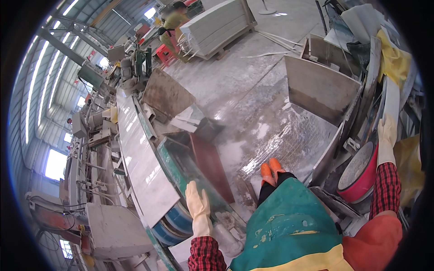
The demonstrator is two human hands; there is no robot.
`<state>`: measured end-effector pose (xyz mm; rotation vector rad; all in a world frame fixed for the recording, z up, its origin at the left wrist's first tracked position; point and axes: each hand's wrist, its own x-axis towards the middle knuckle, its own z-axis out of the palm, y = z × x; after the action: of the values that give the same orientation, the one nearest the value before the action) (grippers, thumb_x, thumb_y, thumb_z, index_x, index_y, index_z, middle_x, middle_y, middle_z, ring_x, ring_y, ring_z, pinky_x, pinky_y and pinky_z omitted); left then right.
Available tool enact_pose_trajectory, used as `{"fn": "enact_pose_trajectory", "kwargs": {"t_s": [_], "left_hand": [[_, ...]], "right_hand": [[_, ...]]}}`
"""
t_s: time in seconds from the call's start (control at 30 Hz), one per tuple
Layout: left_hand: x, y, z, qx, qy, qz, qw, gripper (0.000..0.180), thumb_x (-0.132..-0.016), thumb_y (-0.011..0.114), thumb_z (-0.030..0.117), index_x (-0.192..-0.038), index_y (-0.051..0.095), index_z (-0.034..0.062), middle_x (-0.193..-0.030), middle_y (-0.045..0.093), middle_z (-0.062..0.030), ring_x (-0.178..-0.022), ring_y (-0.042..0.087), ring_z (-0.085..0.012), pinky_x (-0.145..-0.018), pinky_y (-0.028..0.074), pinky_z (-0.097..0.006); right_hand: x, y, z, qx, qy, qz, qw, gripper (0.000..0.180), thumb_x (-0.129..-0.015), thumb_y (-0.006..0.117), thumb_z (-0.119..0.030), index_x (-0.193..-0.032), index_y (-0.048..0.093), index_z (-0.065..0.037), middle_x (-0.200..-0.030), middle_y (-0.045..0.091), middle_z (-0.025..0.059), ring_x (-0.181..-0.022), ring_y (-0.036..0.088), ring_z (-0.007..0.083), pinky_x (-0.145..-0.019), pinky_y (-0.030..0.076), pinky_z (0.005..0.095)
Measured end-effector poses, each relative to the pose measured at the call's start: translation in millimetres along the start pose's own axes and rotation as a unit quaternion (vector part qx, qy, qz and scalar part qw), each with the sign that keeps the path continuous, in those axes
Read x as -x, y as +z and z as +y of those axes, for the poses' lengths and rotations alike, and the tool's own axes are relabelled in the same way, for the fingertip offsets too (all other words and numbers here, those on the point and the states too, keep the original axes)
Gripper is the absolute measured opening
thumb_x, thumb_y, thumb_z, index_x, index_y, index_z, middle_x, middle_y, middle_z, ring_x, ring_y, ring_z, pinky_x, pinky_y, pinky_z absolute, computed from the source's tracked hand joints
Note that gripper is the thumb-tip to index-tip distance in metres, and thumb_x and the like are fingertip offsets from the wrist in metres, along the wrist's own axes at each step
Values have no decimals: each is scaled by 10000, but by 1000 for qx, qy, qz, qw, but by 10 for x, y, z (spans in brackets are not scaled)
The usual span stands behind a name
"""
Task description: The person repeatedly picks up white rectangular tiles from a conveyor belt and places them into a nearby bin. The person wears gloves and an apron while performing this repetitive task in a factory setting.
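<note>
The left hand (198, 205), in a cream rubber glove, is held with its fingers extended and the thumb side a little apart, and no object shows in its grasp. The right hand (387, 131), in a matching glove, is stretched well out to the other side, at the lower end of a long pale upright strip (392, 97); it looks to be against it, but I cannot tell whether the fingers are closed around it or only resting there. The long pale polished stone slab (143, 174) lies flat just to the left of the left hand, which is much the nearer of the two; its long axis runs away from the person along the machine bed, its near end beside the blue-and-white belt roller (174, 221). A gap shows between the left fingertips and the slab's edge, so reaching it appears to call for a leftward shift. A green metal side panel (174, 162) flanks the slab's right side, and a dark-red flat board (210, 165) leans farther right. Between the two arms is the person's green apron (287, 221); below the right hand sits a round red-sided drum (357, 176), with a yellow cloth (394, 58) hanging farther up.
</note>
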<state>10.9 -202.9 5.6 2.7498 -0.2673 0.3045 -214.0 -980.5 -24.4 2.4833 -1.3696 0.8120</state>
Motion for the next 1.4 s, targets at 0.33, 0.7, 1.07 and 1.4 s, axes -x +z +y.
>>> {"fn": "enact_pose_trajectory", "kwargs": {"t_s": [0.33, 0.7, 1.07, 1.4], "left_hand": [[49, 55, -97, -2, 5, 26, 1000, 516, -939, 646, 145, -1412, 519, -17, -1425, 550, -251, -1364, 471, -426, -1165, 364, -459], [52, 34, -92, 10, 1, 43, 999, 500, -922, 649, 126, -1386, 529, -16, -1397, 559, -250, -1330, 490, -428, -1140, 385, -450], [41, -33, -35, 50, 11, 80, 996, 446, -860, 663, 90, -1283, 547, 8, -1226, 582, -221, -1167, 533, -426, -1011, 441, -475], [44, -51, -47, 52, -18, 43, 998, 479, -894, 666, 102, -1343, 543, -12, -1351, 578, -220, -1262, 520, -417, -1094, 415, -448]], "right_hand": [[138, -539, -451, 39, 42, -64, 996, 453, -931, 630, -275, -1343, 602, -86, -1345, 630, 142, -1229, 602, 339, -1040, 481, 437], [204, -458, -371, 35, 27, -87, 995, 494, -958, 600, -298, -1400, 560, -80, -1402, 592, 174, -1287, 561, 361, -1087, 446, 442], [311, -572, -439, 46, 20, -89, 995, 501, -952, 608, -310, -1386, 569, -63, -1376, 607, 170, -1280, 561, 348, -1078, 448, 435], [392, -396, -298, 41, 16, -60, 997, 504, -933, 635, -304, -1370, 582, -58, -1348, 622, 173, -1257, 569, 352, -1079, 445, 430]]}}
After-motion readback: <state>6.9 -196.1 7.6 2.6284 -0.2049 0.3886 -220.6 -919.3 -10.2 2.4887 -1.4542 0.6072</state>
